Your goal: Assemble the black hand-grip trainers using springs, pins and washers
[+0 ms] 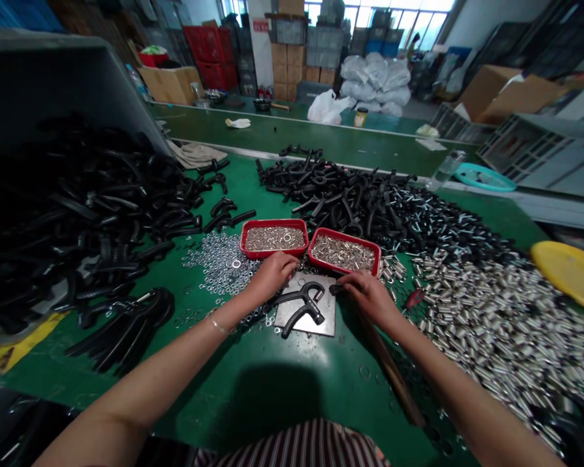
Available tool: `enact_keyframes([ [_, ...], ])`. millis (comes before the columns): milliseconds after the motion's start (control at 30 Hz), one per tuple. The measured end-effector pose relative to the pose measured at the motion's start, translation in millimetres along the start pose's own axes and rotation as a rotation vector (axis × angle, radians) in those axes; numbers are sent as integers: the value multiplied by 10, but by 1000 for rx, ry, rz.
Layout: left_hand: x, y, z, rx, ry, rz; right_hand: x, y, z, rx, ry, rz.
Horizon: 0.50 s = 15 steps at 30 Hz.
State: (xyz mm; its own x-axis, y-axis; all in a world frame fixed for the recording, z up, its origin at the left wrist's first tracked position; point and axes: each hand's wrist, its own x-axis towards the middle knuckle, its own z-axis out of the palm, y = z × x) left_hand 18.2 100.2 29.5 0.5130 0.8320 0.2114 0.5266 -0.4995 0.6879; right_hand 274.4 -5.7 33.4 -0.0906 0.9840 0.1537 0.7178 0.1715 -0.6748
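Note:
A black forked part (pixel 304 305) lies on a square metal plate (pixel 327 322) in front of me, with a small silver cylinder in its curved end. My left hand (pixel 276 269) is just above the plate's left corner, fingers pinched together near the left red tray (pixel 274 254); what they hold is too small to make out. At the plate's upper right, my right hand (pixel 367 292) has its fingers closed by a small dark piece, which I cannot identify. Below that hand a wooden handle (pixel 392 370) slants across the green table. The right red tray (pixel 344 264) holds small metal pieces.
Black parts (pixel 87 201) fill a large bin at the left. More black parts (pixel 340 194) are heaped behind the trays. Silver cylinders (pixel 496 324) spread over the right side, near a yellow lid (pixel 571 275). Washers (pixel 221 263) lie left of the trays.

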Motion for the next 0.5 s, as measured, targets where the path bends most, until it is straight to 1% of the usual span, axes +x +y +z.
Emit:
enact_keyframes([
  [67,-245,5,18,-70,-64,-37,-98,-29,98,72,-75,47],
  [100,-329,25,47,-91,-73,-47,-107,-40,150,109,-87,85],
  [167,-418,79,126,-92,-70,-41,-69,-55,239,118,-70,127],
  [267,-420,152,244,8,-61,-7,32,-48,326,-13,-31,49],
  [333,-401,183,297,98,-64,1,73,-27,360,-102,-28,8],
  [433,-398,205,334,193,-92,-4,86,-9,380,-190,-44,30],
  [500,-406,206,343,241,-107,3,88,-39,373,-248,-66,44],
])
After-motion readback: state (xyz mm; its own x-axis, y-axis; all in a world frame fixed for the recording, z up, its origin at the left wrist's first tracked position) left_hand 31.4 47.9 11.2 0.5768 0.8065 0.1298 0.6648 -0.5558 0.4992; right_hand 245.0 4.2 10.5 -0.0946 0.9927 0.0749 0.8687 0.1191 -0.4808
